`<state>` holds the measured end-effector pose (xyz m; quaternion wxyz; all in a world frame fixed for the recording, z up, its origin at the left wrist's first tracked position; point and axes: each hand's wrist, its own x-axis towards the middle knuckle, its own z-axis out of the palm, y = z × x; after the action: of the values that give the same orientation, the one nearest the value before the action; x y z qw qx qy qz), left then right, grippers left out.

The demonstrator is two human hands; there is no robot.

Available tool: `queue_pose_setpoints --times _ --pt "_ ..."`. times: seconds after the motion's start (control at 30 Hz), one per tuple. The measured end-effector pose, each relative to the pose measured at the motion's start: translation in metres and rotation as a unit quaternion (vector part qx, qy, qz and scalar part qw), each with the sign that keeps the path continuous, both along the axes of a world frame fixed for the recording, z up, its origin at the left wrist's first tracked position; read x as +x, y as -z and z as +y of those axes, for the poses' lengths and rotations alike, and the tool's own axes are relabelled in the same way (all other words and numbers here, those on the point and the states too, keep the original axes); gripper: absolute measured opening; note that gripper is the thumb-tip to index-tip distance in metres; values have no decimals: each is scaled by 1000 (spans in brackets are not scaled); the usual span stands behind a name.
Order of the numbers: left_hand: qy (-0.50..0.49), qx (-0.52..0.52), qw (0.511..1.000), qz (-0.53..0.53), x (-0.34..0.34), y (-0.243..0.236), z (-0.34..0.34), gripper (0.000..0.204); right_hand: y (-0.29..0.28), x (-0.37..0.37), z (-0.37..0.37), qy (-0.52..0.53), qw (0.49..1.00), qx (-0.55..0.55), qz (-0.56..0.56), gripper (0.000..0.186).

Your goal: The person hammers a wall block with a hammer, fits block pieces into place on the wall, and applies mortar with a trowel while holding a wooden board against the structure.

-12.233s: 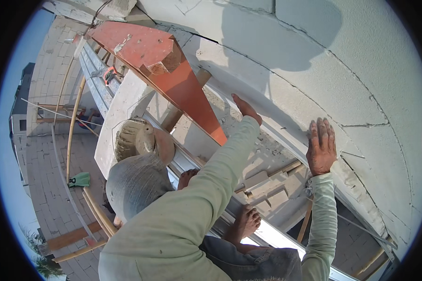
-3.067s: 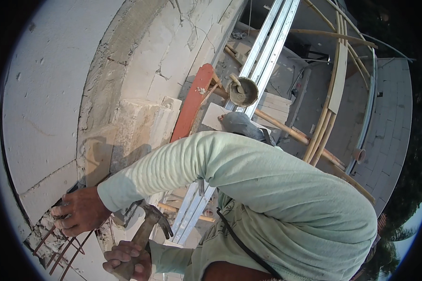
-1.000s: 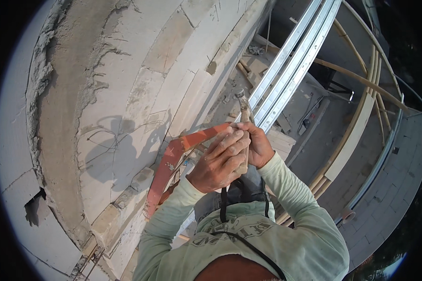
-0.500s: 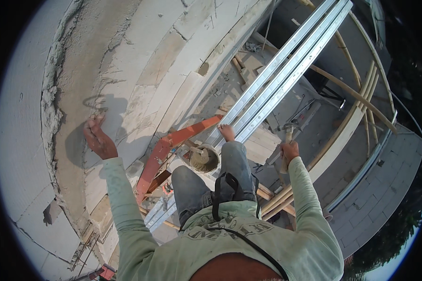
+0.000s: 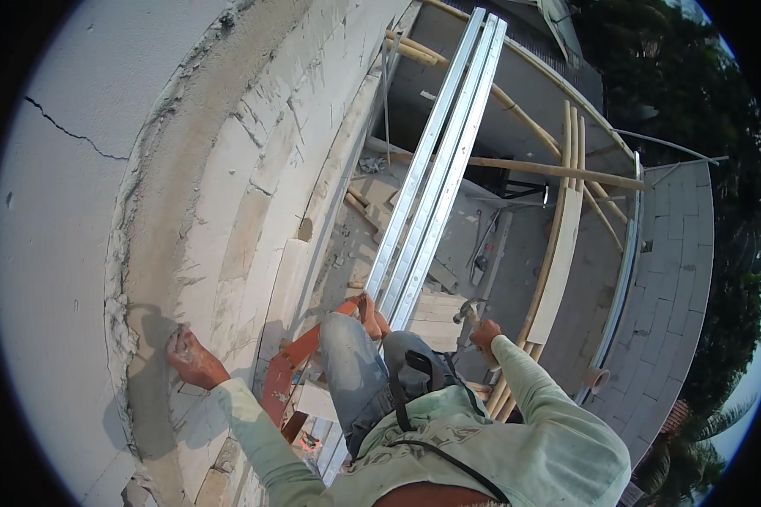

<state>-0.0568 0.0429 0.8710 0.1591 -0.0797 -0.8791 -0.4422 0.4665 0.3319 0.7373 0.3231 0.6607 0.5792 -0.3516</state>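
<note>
In my right hand (image 5: 484, 335) is a claw hammer (image 5: 469, 313), gripped by its handle, its head pointing up and away from the wall. My left hand (image 5: 196, 362) is by the rough mortar band (image 5: 156, 397) on the wall at the left. Its fingers are curled together at the wall face, and whatever they pinch is too small to make out. My bare feet (image 5: 369, 314) are close together at the near end of the long metal channels (image 5: 435, 186).
An orange-red steel frame (image 5: 292, 355) stands left of my knees. Bamboo poles (image 5: 558, 169) and a plank (image 5: 558, 270) span the opening on the right. Far below lies a floor (image 5: 516, 228) with rubble and tools. A grey block wall (image 5: 672, 253) bounds the far right.
My view has swung, and both hands appear lower in the picture. The hammer stays in my right hand. My legs have shifted, and the mortar bucket between them is hidden now.
</note>
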Motion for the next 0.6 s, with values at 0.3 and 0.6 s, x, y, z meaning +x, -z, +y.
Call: queue_pose_setpoints --times 0.3,0.6 --pt "-71 -8 997 -2 3 -3 19 22 1 10 18 -155 986 51 -35 37" --pt "-116 -10 993 9 1 -1 10 31 -15 -12 62 -187 979 82 0 35"
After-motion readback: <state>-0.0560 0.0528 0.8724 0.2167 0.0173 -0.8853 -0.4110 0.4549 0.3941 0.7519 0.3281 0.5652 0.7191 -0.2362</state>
